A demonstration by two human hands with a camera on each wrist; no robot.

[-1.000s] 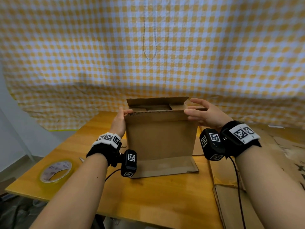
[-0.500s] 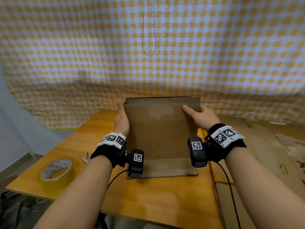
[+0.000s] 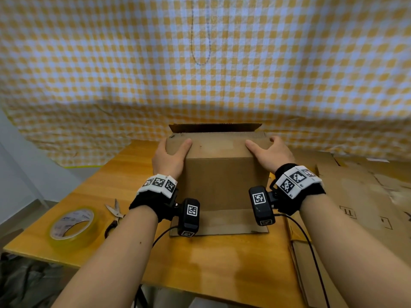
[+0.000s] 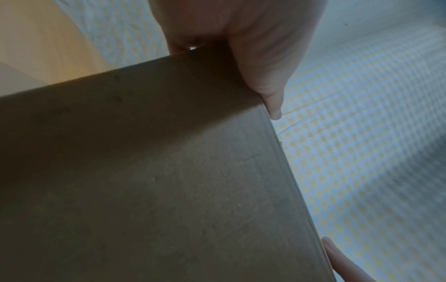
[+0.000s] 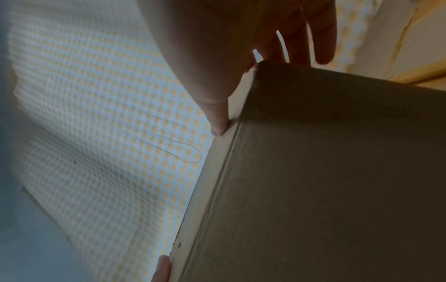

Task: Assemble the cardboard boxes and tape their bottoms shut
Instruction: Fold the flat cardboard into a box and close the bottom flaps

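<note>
A brown cardboard box [image 3: 222, 181] stands on the wooden table [image 3: 222, 263], its near top flap folded flat and its far flap [image 3: 215, 127] still upright. My left hand [image 3: 171, 154] straddles the top left corner, thumb flat on the folded flap and fingers hidden down the side. My right hand [image 3: 271, 152] mirrors it at the top right corner. In the wrist views the box [image 4: 169, 171] [image 5: 325, 171] fills the frame, and the right hand's fingers [image 5: 323, 47] lie straight along its side. A lower flap [image 3: 222, 221] lies flat on the table.
A roll of clear tape [image 3: 72, 225] and scissors [image 3: 114, 215] lie on the table to the left. Flattened cardboard sheets [image 3: 367, 207] are stacked on the right. A yellow checked cloth [image 3: 200, 74] hangs behind.
The near top flap, upright a moment ago, is now folded down over the opening. Both hands have shifted to the top corners, thumbs on the flap.
</note>
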